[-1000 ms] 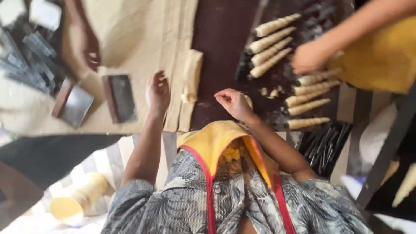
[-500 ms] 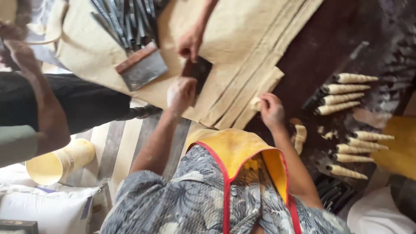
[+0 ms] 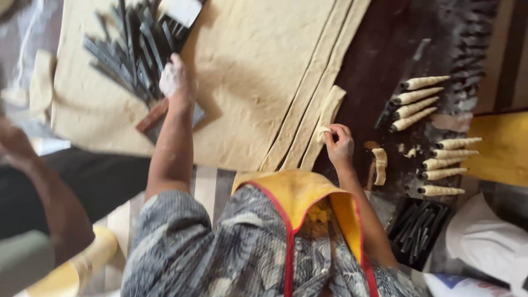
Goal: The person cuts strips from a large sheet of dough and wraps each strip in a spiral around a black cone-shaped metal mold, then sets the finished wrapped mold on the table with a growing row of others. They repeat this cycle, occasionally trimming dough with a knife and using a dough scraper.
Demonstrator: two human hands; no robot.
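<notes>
Left hand (image 3: 175, 81) closes on dark metal cones (image 3: 129, 49); right hand (image 3: 339, 146) pinches a dough strip (image 3: 330, 110) on the worktop (image 3: 385, 49).

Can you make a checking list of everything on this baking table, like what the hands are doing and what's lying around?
Surface: dark table, dusted with flour.
Job's things: big dough sheet with long strips cut on one side; short dough strip.
Clutter: pile of dark metal cones; scraper; dough-wrapped cones in rows; tray of spare cones.
Hands: left hand reaches into the cone pile; right hand pinches the strip's end.
Cables: nothing seen.
Surroundings: another person's arm, yellow tub.
</notes>
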